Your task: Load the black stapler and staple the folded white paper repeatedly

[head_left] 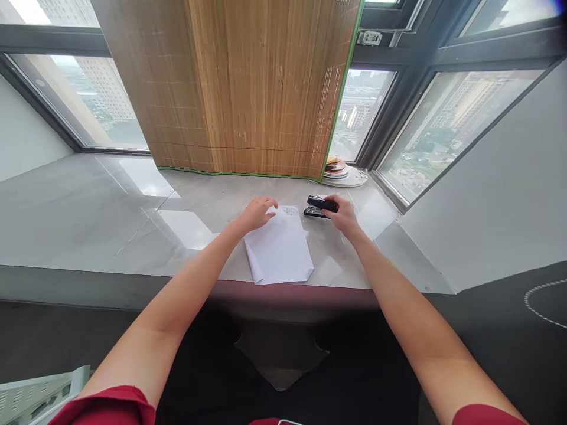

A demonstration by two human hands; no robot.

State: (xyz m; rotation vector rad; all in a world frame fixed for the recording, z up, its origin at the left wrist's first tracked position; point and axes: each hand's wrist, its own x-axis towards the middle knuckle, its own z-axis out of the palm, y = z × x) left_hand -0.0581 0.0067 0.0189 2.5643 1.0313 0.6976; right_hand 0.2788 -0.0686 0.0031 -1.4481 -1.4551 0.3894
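A small stack of white paper sheets point(280, 249) lies on the grey marble ledge point(110, 224), close to its front edge. My left hand point(258, 213) rests with its fingers on the stack's far left corner. My right hand point(342, 215) is closed around a black stapler point(319, 207) with a red end, which sits on the ledge just right of the paper's far corner. The stapler's jaw looks slightly parted.
A bamboo blind point(248, 88) hangs over the middle window behind the ledge. A pile of round plates point(343, 173) sits at the back right by the window frame. A white slanted wall point(496, 195) rises at the right. Below is dark floor.
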